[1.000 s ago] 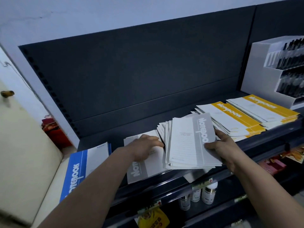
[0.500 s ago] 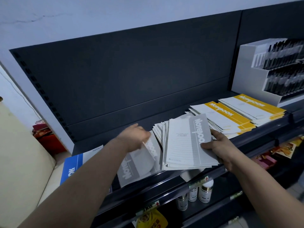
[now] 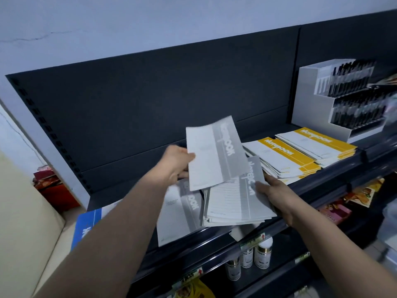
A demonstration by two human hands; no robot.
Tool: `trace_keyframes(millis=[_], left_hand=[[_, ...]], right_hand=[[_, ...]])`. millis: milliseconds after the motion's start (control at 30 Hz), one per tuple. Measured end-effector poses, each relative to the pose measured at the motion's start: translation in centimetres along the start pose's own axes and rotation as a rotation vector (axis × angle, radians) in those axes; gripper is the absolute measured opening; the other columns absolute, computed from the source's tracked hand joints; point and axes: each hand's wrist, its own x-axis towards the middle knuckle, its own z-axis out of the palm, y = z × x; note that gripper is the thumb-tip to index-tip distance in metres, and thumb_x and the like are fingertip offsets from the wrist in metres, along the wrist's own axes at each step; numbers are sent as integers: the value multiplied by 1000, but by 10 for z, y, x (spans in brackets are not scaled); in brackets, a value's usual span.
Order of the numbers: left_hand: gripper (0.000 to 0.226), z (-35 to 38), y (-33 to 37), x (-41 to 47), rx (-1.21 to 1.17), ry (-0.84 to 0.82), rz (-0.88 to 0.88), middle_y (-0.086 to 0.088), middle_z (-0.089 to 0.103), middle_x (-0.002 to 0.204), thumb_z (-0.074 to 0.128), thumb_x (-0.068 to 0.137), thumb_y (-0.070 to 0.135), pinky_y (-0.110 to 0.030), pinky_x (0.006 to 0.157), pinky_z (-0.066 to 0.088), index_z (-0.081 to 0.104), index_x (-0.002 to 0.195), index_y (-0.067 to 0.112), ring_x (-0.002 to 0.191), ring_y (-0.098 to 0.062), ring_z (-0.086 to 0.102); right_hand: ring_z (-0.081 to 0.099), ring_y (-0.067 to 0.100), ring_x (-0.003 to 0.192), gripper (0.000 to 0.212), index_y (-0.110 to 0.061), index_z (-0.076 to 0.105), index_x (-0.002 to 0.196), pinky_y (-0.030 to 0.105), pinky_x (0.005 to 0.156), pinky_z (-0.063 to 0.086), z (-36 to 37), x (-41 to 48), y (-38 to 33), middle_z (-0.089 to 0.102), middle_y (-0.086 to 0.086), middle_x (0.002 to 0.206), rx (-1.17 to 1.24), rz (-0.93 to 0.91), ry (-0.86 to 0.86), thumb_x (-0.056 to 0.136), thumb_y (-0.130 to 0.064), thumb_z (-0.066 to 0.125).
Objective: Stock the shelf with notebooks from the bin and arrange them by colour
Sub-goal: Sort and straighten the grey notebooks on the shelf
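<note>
- Left hand (image 3: 176,162) pinches one grey-and-white paper notebook (image 3: 217,153), raised above the dark metal shelf (image 3: 335,177)
- Right hand (image 3: 272,194) grips a grey notebook stack (image 3: 232,203) at the shelf's front edge
- White tiered display box (image 3: 309,97) holds black pens (image 3: 352,78), beside two yellow notebook stacks (image 3: 285,155)

White tiered display stand (image 3: 311,100) far right, two rows of dark pens (image 3: 352,79) upright inside. Small white bottles (image 3: 263,253) with gold collars grouped low centre. Yellow packet (image 3: 193,290) at bottom edge. Red boxes (image 3: 58,190) far left, blurred.
</note>
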Motion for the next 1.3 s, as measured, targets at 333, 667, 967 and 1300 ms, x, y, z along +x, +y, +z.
trace_keyframes(millis=[333,667,967,1300], left_hand=[[28,6,-48,-3,749,115,-35,-9,63,69,68,83,30,-26,58,44,53,70,10,68,-27,67],[80,-29,-91,-12,794,62,-362,-11,56,123,88,64,37,-36,93,52,50,124,0,115,-27,56],[93,-22,-92,-16,671,170,-472,-15,46,133,90,56,42,-40,98,47,44,128,5,121,-30,48],[20,-31,-38,-18,625,608,-23,-15,62,107,48,97,15,-36,75,43,54,110,1,103,-36,59]], right_hand=[[65,31,96,64,-25,41,140,44,82,55,0,3,4,65,8,115,-22,0,-15,86,2,62],[53,16,71,50,-23,43,132,18,38,35,25,7,0,58,4,105,-136,-55,36,90,2,55],[53,12,74,51,-15,44,134,24,56,38,25,6,-1,57,4,103,-161,-90,18,89,6,55],[58,27,96,49,-15,46,131,32,76,47,24,10,-1,60,6,108,-127,-60,1,87,5,57]])
